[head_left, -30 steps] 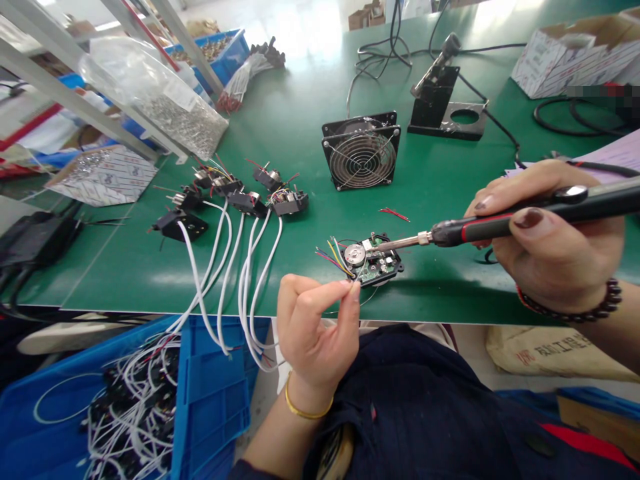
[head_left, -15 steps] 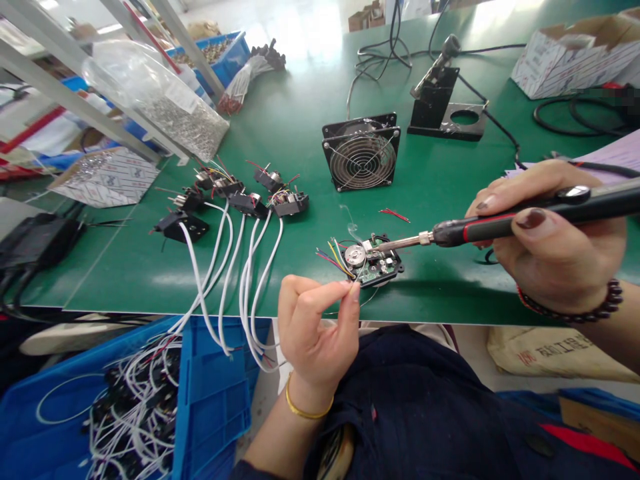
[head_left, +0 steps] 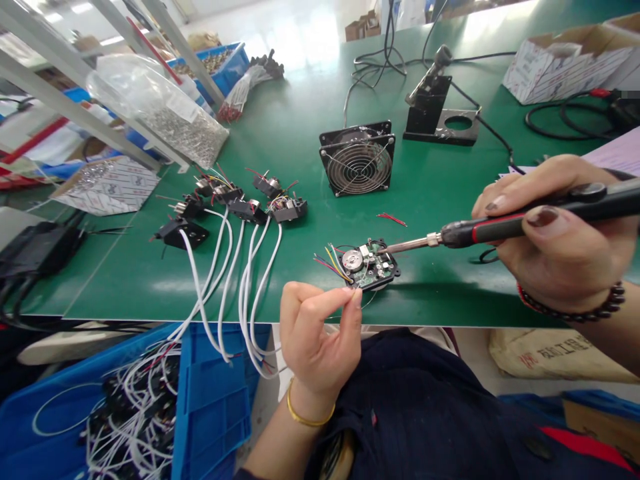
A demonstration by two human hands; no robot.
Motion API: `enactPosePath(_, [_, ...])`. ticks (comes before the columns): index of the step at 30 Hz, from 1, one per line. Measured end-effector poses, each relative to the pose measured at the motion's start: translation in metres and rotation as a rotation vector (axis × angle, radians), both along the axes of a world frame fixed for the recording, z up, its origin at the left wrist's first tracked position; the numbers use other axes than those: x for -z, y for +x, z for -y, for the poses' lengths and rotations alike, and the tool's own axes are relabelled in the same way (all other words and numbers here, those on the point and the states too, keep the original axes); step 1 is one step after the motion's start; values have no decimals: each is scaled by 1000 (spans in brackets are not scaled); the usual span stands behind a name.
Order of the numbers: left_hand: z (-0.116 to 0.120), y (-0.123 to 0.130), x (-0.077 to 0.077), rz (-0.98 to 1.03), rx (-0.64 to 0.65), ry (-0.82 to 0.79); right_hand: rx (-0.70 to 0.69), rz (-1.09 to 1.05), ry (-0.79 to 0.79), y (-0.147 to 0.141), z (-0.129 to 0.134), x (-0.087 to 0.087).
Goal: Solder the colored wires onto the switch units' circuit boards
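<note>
Left hand (head_left: 320, 333): pinched thin wire (head_left: 361, 285), probably solder; right hand (head_left: 560, 233): gripped soldering iron (head_left: 465, 233), tip over circuit board (head_left: 375, 263)

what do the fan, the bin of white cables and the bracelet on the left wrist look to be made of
Fan: black frame, probably painted metal or plastic; its guard looks like shiny metal wire, judging by the bright rings.
Bin: smooth blue plastic, going by its even colour and moulded ribs.
Bracelet: polished gold-coloured metal, from its yellow gleam; solid or plated, I can't tell.
</note>
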State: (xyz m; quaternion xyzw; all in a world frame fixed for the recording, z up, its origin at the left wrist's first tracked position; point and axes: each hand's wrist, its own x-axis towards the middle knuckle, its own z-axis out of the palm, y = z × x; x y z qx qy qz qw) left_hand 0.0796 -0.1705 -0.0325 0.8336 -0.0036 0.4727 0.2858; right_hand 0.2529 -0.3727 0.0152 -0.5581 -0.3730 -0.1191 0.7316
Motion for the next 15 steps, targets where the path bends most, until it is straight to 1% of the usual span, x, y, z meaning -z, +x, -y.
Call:
enactPosePath(7, [0,2,-1,4,9,17,5,-24,1,-2,1,1])
enactPosePath(15, [-1,5,-1,-3,16,17,-43,-8,0,-1,2,3])
